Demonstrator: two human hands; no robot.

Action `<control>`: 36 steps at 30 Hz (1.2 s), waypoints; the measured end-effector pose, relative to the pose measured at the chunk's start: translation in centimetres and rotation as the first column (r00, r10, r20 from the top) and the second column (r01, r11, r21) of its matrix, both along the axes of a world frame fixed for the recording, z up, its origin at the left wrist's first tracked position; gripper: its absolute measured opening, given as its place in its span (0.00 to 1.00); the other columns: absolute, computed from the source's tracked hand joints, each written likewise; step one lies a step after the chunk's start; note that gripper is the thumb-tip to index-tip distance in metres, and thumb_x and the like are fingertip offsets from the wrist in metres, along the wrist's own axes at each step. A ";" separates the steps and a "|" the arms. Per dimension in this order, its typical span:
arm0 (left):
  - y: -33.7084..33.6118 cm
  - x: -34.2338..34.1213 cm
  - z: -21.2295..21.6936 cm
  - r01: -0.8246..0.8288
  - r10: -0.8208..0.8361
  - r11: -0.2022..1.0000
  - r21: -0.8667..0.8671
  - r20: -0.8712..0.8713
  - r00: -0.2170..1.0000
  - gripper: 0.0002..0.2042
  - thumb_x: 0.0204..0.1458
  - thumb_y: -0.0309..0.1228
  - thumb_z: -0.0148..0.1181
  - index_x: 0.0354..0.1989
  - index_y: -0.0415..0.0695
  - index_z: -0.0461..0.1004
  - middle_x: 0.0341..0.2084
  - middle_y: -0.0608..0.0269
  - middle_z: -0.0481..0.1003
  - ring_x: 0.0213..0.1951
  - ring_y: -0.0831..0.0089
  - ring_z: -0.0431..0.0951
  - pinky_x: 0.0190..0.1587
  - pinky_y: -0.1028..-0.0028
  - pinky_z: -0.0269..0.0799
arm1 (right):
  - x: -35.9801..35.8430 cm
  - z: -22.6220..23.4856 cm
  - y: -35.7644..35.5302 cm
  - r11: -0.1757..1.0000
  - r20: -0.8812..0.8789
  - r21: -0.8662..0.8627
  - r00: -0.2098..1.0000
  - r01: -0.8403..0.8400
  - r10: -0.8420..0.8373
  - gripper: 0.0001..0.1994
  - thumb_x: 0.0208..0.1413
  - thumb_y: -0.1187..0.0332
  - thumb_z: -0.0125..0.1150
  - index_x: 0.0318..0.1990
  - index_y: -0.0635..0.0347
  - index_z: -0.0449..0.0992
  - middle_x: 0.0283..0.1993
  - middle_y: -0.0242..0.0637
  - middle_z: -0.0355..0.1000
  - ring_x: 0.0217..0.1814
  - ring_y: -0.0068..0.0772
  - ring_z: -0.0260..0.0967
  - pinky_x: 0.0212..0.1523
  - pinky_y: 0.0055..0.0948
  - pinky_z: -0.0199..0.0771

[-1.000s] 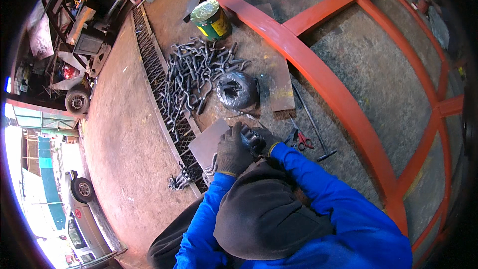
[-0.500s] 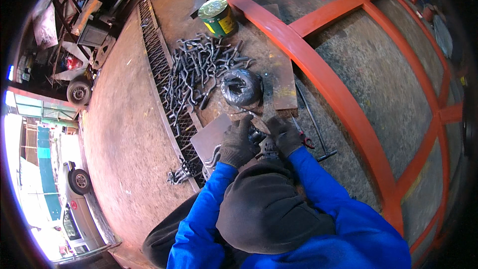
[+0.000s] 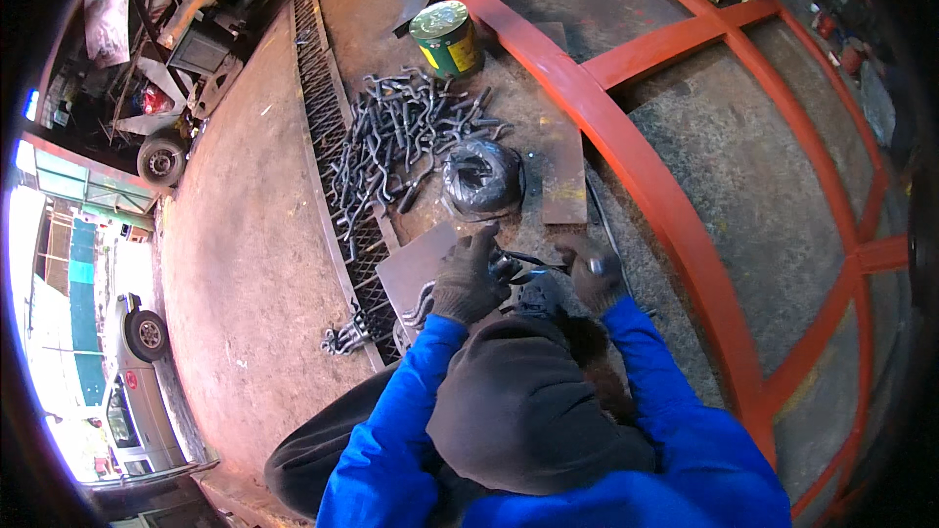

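Note:
My left hand [image 3: 467, 279], in a dark grey work glove, is closed around short metal pieces that look like bent rods [image 3: 506, 267]. My right hand [image 3: 595, 274], gloved too, has its fingers curled, with a small shiny end showing at them. A dark slender strip [image 3: 540, 260] spans the gap between my hands; whether it is a tool or wire I cannot make out. Next to my left wrist, more bent rods [image 3: 419, 305] lie by a flat metal plate [image 3: 406, 269]. Beyond my hands sits a coil wrapped in black plastic [image 3: 481, 179].
A heap of bent metal rods [image 3: 391, 137] covers part of a mesh grating [image 3: 323, 103]. Behind it stands a green and yellow can [image 3: 445, 39]. An orange-red metal frame [image 3: 626, 137] curves along my right, near a flat metal strip [image 3: 563, 181]. A vehicle [image 3: 137, 401] is far left.
My right hand has moved away from my left, opening a gap bridged by the dark strip. Red-handled pliers, earlier on the floor beside my right hand, no longer show there. The view has shifted slightly.

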State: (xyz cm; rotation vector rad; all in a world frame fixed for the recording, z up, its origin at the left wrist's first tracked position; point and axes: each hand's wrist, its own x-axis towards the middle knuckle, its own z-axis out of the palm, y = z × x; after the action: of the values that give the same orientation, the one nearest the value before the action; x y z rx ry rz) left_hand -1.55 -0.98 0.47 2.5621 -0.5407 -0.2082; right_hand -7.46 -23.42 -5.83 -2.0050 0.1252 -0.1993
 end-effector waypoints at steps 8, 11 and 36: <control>0.1 -0.1 -0.4 -0.058 0.058 0.998 0.001 -0.010 0.998 0.36 0.36 0.34 0.73 0.59 0.52 0.66 0.42 0.52 0.75 0.47 0.49 0.74 0.48 0.54 0.71 | -4.8 -0.6 1.1 0.895 -0.276 -0.336 0.939 -0.294 0.205 0.16 0.51 0.75 0.53 0.49 0.62 0.73 0.48 0.53 0.74 0.56 0.56 0.70 0.55 0.43 0.71; -0.1 0.0 -0.8 -0.045 0.045 0.999 0.006 0.007 0.999 0.37 0.35 0.34 0.73 0.60 0.51 0.65 0.43 0.52 0.75 0.47 0.49 0.74 0.49 0.54 0.72 | -5.4 -4.2 -0.8 0.986 -0.263 0.100 0.952 -0.136 0.158 0.20 0.51 0.73 0.53 0.54 0.62 0.71 0.55 0.50 0.71 0.62 0.54 0.66 0.61 0.42 0.67; -0.2 0.2 -0.8 -0.048 0.049 0.998 -0.041 0.026 0.998 0.34 0.38 0.38 0.72 0.57 0.47 0.65 0.40 0.51 0.75 0.44 0.49 0.74 0.46 0.53 0.70 | -9.4 -9.2 -16.4 0.695 -0.363 0.682 0.930 0.227 0.053 0.24 0.63 0.54 0.54 0.59 0.63 0.70 0.60 0.51 0.68 0.58 0.50 0.68 0.60 0.43 0.67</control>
State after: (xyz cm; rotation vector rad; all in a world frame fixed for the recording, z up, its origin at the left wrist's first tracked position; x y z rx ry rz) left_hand -1.37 -1.16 -0.28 2.5390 -0.4868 -0.1447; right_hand -16.88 -39.82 -15.01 -1.2156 0.4654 0.1526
